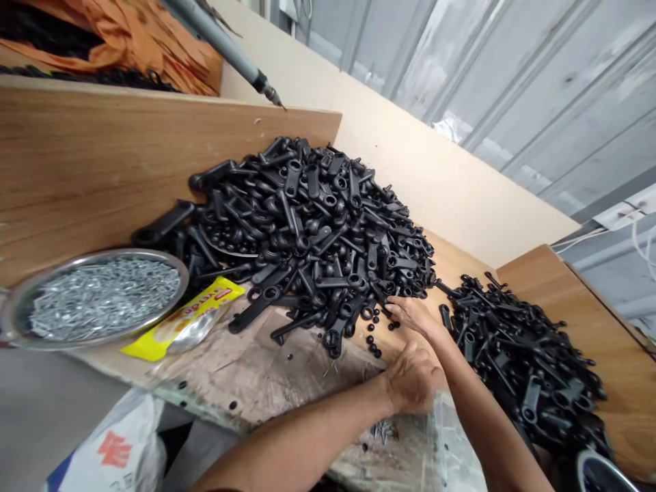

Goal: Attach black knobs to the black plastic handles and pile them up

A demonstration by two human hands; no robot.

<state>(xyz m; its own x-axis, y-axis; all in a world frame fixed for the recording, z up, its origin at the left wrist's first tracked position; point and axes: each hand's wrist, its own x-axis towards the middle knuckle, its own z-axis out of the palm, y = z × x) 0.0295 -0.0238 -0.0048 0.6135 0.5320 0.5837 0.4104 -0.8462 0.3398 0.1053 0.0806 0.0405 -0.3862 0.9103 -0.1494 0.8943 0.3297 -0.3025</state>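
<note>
Heap [318, 219]: here it rises right in front of you, black ring-ended parts [252, 313] piled against the wooden board [76, 157].
Right hand [411, 316]: you're at the heap's near right edge, fingers stretched forward and close together, tips right by the parts; whether they pinch one, I can't tell!
Left hand [416, 379]: nearer to you, just below the right one, fingers bent in; whether they close on anything, I can't tell, the hand itself hides it.
Balls [370, 339]: small and black, scattered just left of your right fingertips.
Screws [384, 430]: a loose little cluster on the near side of your left wrist.
Bowl [184, 273]: far left, full of silvery fasteners [102, 294], yellow packet [179, 324] just beside it.
Second heap [523, 348]: more black parts, beyond your right forearm.
Tool [225, 51]: grey, slanting tip-down above the board.
</note>
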